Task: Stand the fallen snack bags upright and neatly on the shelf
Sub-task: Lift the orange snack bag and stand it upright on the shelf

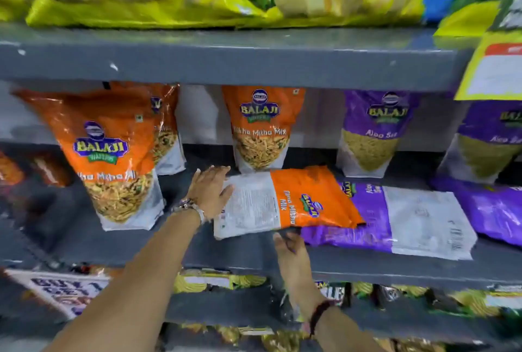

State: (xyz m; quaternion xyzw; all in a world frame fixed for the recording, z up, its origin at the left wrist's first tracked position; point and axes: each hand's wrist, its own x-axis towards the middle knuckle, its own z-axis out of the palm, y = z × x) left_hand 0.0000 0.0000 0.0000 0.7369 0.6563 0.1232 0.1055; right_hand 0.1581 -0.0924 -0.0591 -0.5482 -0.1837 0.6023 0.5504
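Head view: your left hand [210, 192] lies open against the fallen orange bag [285, 202]; your right hand [291, 252], open, reaches under it. It overlaps a fallen purple bag [389, 221], right. Upright orange bags [113, 154] stand left and far.

Fallen bag [285, 202] flat on shelf [197, 250], overlapping second fallen bag [395, 219] rightward, before upright bags [261, 125].

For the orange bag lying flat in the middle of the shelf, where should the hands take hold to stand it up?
By its two short ends. The orange bag lies on its side, white base toward the left hand, top end resting over the purple bag. The left hand should press the base; the right hand should probably slide under the raised right end and lift.
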